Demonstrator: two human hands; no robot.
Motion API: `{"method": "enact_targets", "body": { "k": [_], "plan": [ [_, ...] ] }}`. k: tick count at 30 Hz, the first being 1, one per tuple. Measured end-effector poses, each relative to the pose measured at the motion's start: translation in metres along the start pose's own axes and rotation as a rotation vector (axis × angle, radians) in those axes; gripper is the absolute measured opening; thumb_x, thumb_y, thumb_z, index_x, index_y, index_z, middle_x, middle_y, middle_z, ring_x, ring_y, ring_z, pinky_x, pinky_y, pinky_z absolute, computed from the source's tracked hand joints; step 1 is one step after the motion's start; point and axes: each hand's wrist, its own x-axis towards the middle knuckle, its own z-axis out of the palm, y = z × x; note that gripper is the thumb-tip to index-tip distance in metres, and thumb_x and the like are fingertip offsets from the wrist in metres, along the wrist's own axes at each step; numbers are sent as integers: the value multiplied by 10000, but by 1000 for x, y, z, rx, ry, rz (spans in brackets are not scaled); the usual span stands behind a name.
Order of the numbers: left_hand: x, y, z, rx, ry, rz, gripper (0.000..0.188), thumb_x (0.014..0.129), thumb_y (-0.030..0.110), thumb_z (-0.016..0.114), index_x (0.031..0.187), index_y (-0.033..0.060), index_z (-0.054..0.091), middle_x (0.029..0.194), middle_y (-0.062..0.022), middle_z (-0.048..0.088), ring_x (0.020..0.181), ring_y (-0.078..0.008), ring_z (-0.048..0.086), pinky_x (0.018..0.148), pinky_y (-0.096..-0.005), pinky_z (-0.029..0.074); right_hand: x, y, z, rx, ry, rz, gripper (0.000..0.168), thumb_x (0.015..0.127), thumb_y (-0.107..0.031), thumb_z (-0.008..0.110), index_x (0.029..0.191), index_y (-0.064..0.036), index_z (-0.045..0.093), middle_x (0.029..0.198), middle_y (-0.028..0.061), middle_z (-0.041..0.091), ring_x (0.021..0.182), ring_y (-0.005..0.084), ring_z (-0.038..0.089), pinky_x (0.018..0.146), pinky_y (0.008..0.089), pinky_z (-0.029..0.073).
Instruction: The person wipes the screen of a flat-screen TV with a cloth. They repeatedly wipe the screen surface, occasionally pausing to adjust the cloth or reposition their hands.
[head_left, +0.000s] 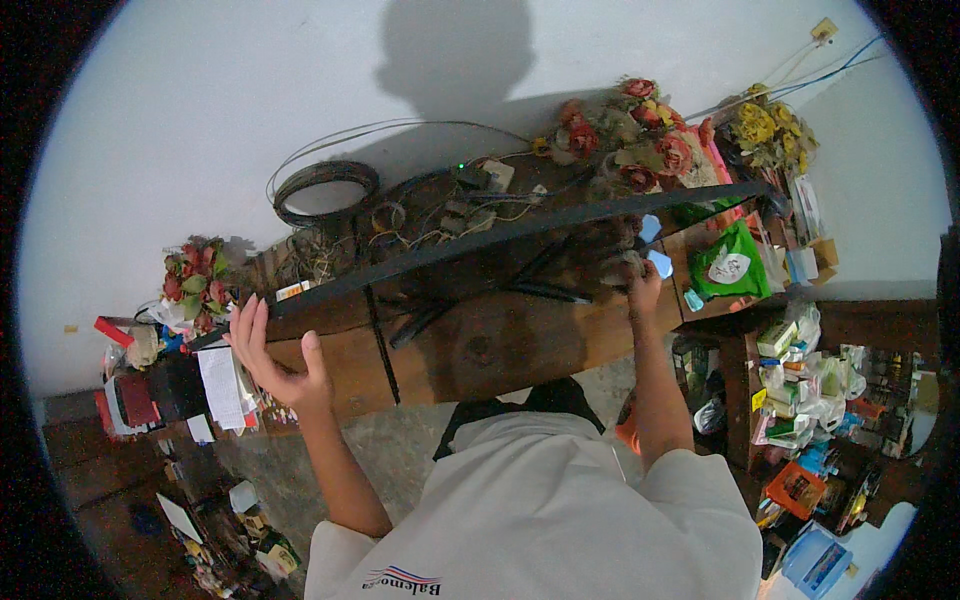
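A flat-screen television (450, 259) stands on a wooden cabinet (517, 352), seen from above as a long, slanting black edge on V-shaped feet (551, 291). My left hand (274, 352) is open by the television's left end, thumb spread from the fingers. Whether its fingertips touch the frame is unclear. At the right part of the screen, my right hand (645, 289) is closed on a blurred greyish bundle, apparently a cloth (621, 268). Beside those fingers shows a light-blue piece (660, 264), with a matching blue shape reflected in the screen.
Behind the television lie a coil of black cable (326, 193), tangled wires and a small box (497, 176). Artificial roses (637, 142) stand back right, more flowers (196, 281) at left. A green bag (729, 262) and papers (222, 386) flank the cabinet top. Right shelves (802, 390) hold packages.
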Motion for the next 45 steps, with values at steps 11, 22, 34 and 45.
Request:
{"method": "enact_targets", "body": {
  "k": [11, 22, 34, 45],
  "plan": [
    [-3, 2, 1, 3, 20, -16, 543, 840, 294, 718, 1313, 62, 589, 1380, -100, 576, 1388, -357, 419, 1204, -566, 139, -38, 13, 42, 161, 194, -23, 252, 953, -208, 672, 1094, -19, 585, 1002, 76, 618, 909, 203, 570, 797, 365, 480],
    [-5, -2, 1, -5, 18, -8, 578, 833, 351, 732, 1322, 79, 586, 1384, -95, 568, 1385, -359, 418, 1202, -579, 133, -138, -55, 122, 151, -159, 149, 332, 893, -171, 701, 1140, 5, 567, 1038, 119, 634, 937, 244, 580, 866, 398, 483],
    [-2, 3, -3, 17, 6, 7, 542, 828, 222, 707, 1325, 42, 585, 1385, -121, 584, 1368, -368, 445, 1204, -555, 163, -138, -46, 124, 137, -144, 104, 345, 882, -171, 709, 1142, 14, 578, 1068, 127, 637, 979, 235, 579, 893, 382, 473],
    [-1, 4, -4, -24, 11, -24, 568, 798, 259, 768, 1309, 83, 593, 1384, -95, 563, 1382, -359, 421, 1197, -576, 132, -105, -76, 87, 352, -42, 348, 452, 924, -186, 705, 1297, -2, 527, 1215, 138, 604, 1034, 261, 615, 856, 383, 539]
  ]
}}
